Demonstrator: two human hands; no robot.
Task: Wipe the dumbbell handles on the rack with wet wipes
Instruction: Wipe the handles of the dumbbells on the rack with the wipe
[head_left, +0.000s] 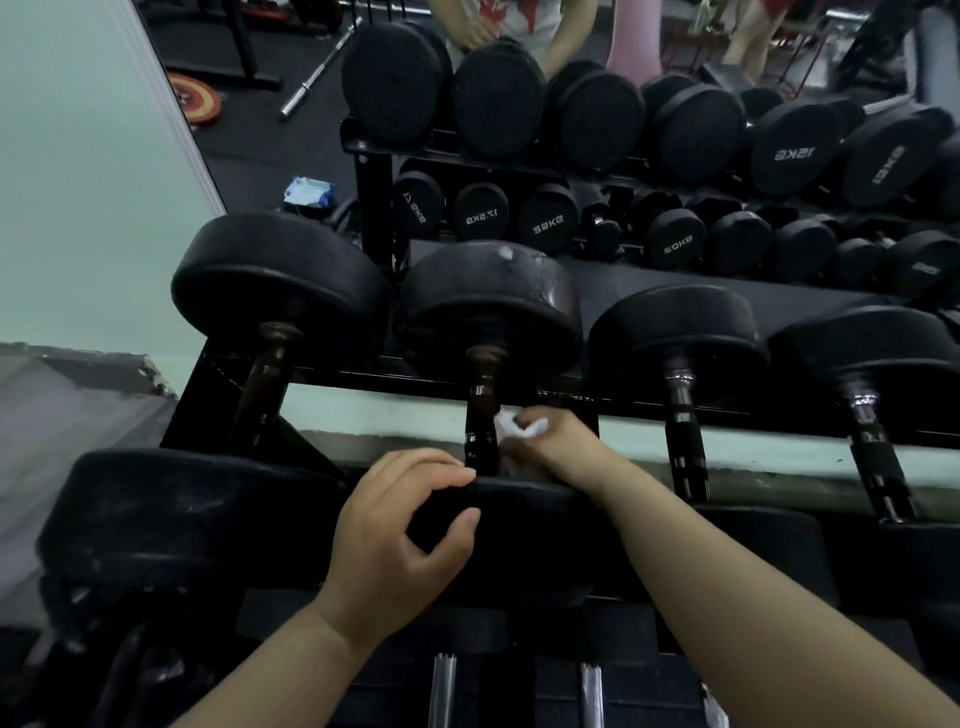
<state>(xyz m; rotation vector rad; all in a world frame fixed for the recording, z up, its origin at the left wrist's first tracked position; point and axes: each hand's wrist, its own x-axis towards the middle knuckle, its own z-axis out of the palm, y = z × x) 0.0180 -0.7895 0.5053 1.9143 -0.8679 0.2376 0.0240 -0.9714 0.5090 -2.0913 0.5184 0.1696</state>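
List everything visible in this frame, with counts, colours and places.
black rubber-headed dumbbells: four, black, top tier
dumbbell handles: four; two rusty brown at left, two dark with chrome at right
black metal rack: one, black, under the dumbbells
white wet wipe: one, white, against the second handle from the left
chrome bars: two, silver, bottom edge
wall mirror: one, behind the rack, reflecting it
blue wipe packet: one, blue, reflected, left of the rack
silver barbell: one, silver, reflected floor
red weight plate: one, red, reflected floor
left hand: grips the second dumbbell's near head
right hand: holds the wipe on that handle
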